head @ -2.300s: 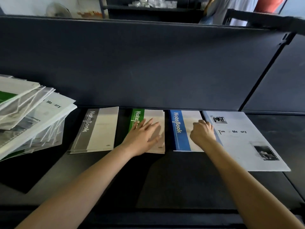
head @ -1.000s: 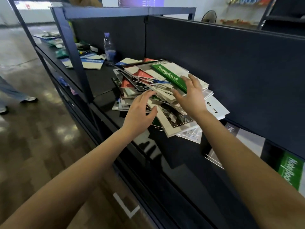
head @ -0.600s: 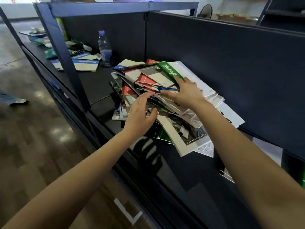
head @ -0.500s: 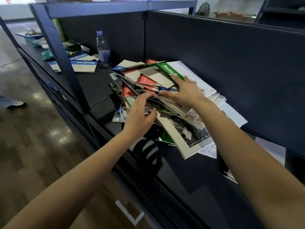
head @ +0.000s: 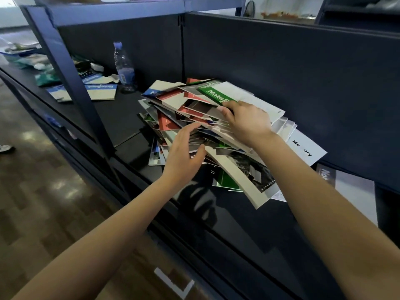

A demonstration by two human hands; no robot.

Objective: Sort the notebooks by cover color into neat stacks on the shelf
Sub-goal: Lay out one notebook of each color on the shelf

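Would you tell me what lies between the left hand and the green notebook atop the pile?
In the head view, overlapping red, grey and white covers of the pile lie between the left hand and the green notebook.

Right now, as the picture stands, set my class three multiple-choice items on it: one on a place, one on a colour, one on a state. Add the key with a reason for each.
1. Where does the water bottle stand?
A. on the floor
B. on the shelf, beyond the notebook pile
C. on top of the pile

2. What colour is the band on the top notebook under the right hand?
A. green
B. yellow
C. purple

3. How does the notebook pile lie?
A. squared in a neat stack
B. loose and fanned
C. upright in a row

Key:
1 B: the bottle stands upright on the shelf board, left of the pile.
2 A: the band printed "Note" is green.
3 B: covers jut out at many angles.
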